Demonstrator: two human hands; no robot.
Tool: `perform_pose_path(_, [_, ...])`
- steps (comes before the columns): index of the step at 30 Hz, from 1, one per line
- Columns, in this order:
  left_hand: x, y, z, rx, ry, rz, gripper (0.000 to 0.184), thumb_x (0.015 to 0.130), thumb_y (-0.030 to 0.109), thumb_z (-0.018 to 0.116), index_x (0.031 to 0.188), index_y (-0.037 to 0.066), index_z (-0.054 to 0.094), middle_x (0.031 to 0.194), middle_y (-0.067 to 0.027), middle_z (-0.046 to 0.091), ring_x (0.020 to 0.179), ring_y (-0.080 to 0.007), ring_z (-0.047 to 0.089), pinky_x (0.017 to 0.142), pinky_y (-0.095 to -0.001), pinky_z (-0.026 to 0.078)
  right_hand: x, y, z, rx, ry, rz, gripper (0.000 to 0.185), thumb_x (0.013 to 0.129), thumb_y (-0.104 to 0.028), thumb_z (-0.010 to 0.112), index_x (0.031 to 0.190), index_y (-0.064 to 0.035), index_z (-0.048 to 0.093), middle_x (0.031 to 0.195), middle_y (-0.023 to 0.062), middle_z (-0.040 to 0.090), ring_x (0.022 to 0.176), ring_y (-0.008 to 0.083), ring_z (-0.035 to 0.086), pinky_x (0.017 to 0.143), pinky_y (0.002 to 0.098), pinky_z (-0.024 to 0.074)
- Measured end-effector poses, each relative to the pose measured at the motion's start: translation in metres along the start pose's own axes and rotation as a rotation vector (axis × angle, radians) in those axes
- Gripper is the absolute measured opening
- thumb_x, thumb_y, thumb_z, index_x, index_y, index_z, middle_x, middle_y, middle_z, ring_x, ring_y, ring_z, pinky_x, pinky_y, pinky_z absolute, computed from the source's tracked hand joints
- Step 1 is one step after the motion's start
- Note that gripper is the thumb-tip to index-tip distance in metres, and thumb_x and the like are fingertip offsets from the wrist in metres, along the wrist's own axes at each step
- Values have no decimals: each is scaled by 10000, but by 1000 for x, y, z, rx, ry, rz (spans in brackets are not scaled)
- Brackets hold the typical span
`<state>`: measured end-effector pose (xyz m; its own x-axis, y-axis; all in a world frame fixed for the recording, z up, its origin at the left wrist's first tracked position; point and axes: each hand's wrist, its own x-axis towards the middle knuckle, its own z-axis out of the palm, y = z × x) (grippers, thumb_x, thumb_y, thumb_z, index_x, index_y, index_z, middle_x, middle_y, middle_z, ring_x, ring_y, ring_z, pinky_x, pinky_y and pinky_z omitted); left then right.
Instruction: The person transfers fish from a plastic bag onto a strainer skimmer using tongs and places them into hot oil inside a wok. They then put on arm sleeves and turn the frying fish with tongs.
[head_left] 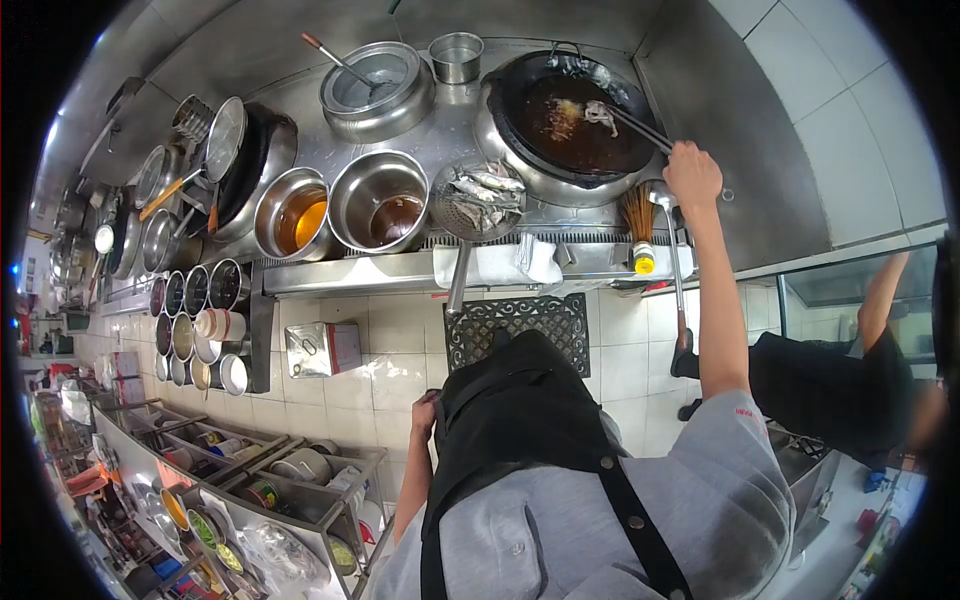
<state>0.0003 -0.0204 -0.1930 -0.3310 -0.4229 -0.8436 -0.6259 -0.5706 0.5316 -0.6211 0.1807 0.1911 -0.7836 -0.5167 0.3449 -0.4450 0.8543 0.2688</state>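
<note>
Head view: the right hand (692, 175) is closed around long metal tongs (642, 128). Their tips are over the big black wok (560, 150), by a pale piece of food (600, 114) in dark brown liquid (575, 130). The left hand (425, 415) is curled up beside the black apron (520, 400); I cannot tell if it holds something. Left of the wok, small fish (485, 188) lie in a round strainer (455, 222), and a brush (638, 215) is near the wok's front edge.
</note>
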Motion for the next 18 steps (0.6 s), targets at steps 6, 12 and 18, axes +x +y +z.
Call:
perform_pose_path(6, [5,-13,-1,-1,149,181,407,909,6,577,1305,-75,624,1208,-160,712,1103,-226,662,972,-302,496,25,-4,48,-49,-38,-58,97,786,-104,669,827,-45,734,959,203,727,843,335,748,716,427,618])
perform_pose_path(12, [11,-21,3,-87,109,93,406,914,28,564,1300,-82,624,1193,-175,712,1046,-239,682,911,-312,525,-56,-21,-35,41,-31,77,157,909,-168,631,979,-32,665,986,182,712,847,364,737,713,463,606])
perform_pose_path(18, [21,-42,-7,111,74,100,442,879,24,544,1300,-86,622,1145,-185,729,994,-237,709,861,-311,552,-128,-67,-108,117,-248,61,184,957,-222,616,972,-41,646,983,165,677,788,379,724,663,480,586])
